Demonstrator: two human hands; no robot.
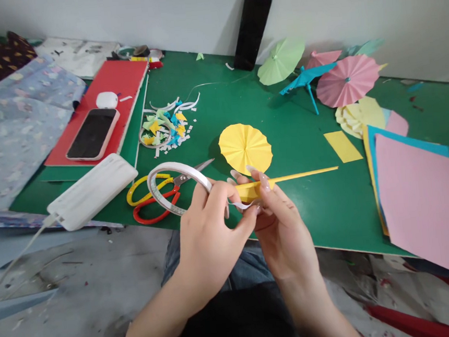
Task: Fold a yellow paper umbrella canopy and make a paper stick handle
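My left hand (210, 238) is closed on a roll of white double-sided tape (179, 167), which stands out to its left. A short white end of tape (240, 205) runs from it toward my right fingertips. My right hand (287, 236) grips a thin rolled yellow paper stick (307, 174), pointing right, with a wider yellow part near the fingers. Just beyond both hands lies a pleated yellow paper disc (245, 147). Scissors (181, 179) with yellow and red handles rest behind the tape roll, blades toward the disc. Fingers partly hide where tape and yellow paper meet.
Paper umbrellas (348, 80) stand at the back right, near a leaning black phone (252, 29). Coloured sheets (427, 192) overhang the right front edge. Paper scraps (171, 126), a power bank (93, 190) and a phone (92, 134) on a red book (122, 83) lie left.
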